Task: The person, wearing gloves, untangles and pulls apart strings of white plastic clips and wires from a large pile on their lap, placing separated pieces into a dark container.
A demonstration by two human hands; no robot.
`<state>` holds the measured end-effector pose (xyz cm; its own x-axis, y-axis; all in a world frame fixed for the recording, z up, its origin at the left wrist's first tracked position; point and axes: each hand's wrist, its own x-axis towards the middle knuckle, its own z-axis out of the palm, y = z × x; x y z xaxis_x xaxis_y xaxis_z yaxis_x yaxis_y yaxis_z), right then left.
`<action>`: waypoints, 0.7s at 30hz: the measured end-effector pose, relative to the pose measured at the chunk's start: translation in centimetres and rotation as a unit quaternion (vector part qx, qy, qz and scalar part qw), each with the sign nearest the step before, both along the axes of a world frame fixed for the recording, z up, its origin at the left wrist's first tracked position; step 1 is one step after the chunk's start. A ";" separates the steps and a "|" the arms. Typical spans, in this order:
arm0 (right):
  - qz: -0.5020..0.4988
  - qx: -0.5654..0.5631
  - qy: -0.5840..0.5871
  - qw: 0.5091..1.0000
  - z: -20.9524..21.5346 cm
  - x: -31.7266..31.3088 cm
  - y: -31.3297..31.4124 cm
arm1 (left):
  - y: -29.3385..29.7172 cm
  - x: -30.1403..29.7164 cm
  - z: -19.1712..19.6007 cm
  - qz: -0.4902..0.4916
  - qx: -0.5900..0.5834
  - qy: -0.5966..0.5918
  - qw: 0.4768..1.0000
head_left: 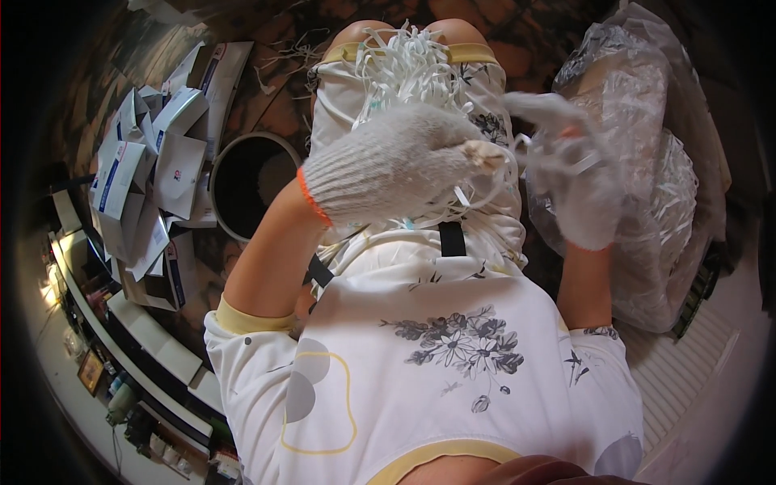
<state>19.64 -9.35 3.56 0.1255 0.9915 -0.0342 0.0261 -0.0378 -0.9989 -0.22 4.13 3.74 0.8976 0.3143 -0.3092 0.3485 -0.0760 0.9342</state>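
Note:
My left hand (396, 166), in a whitish knitted glove with an orange cuff edge, is closed over my lap. Thin white strips (508, 182) loop out by its darkened fingertips. To its right, my right hand (578, 174), gloved too, is smeared by motion. Its fingers point up and left, with pale strips blurred across them; I cannot make out its grip. A heap of white shredded strips (408, 69) lies on my lap between the knees, partly hidden behind the left glove. More loose strips (440, 214) lie under the left wrist.
Folded white-and-blue cardboard boxes (179, 174) pile up at the left beside a round dark bucket (295, 153). At the right stands a large clear plastic bag (647, 97) with white strips inside. Stray strips lie on the dark patterned floor (271, 105).

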 end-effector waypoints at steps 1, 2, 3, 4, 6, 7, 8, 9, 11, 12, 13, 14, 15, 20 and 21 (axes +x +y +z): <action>-0.004 0.000 0.000 1.000 -0.5 -1.5 0.4 | -0.1 0.4 -0.1 -0.019 0.033 0.023 0.999; 0.005 -0.012 -0.005 1.000 -1.3 -2.8 0.6 | -0.1 0.4 -0.2 -0.023 0.033 0.023 0.999; 0.021 -0.025 -0.010 0.999 -1.7 -3.5 0.8 | -0.1 0.2 -0.1 -0.013 0.039 -0.010 0.999; 0.023 -0.026 -0.009 0.999 -1.8 -3.0 0.6 | -0.1 -0.1 0.0 -0.003 0.045 -0.043 0.998; 0.107 -0.149 -0.089 0.979 -1.9 -1.1 -0.1 | 0.2 -1.0 0.3 -0.002 0.056 -0.029 0.998; 0.088 -0.117 -0.068 0.987 -1.5 -0.6 -0.2 | 0.3 -1.3 0.3 -0.004 0.067 -0.016 0.998; 0.089 -0.118 -0.066 0.987 -1.7 -0.8 -0.4 | 0.1 -1.2 0.0 -0.003 0.066 -0.014 0.998; 0.010 -0.082 0.134 0.988 -1.8 -1.1 -0.9 | -0.2 -0.9 -0.6 -0.009 -0.015 -0.010 1.000; -0.060 -0.043 0.333 0.940 -1.8 -1.5 -0.8 | -1.8 -0.5 -2.9 -0.018 -0.114 -0.047 0.992; -0.016 0.003 0.385 0.923 -1.8 -1.4 -0.4 | -2.3 -0.2 -2.9 -0.019 -0.115 -0.046 0.992; 0.028 0.048 0.435 0.898 -1.7 -1.3 0.1 | -3.1 -0.2 -2.7 -0.028 -0.127 -0.060 0.990; 0.073 0.093 0.482 0.868 -1.8 -1.2 0.3 | -3.8 -0.4 -2.6 -0.036 -0.140 -0.075 0.987; 0.060 0.091 0.474 0.874 -1.9 0.2 -0.2 | -4.4 -0.9 -3.4 -0.033 -0.055 -0.118 0.991; -0.354 0.056 -0.037 0.933 -0.3 4.8 -2.9 | -4.7 -2.9 -2.9 -0.067 -0.091 -0.041 0.993; -0.429 0.065 -0.106 0.895 0.0 7.7 -3.5 | -4.7 -3.8 -3.8 -0.092 -0.061 -0.062 0.992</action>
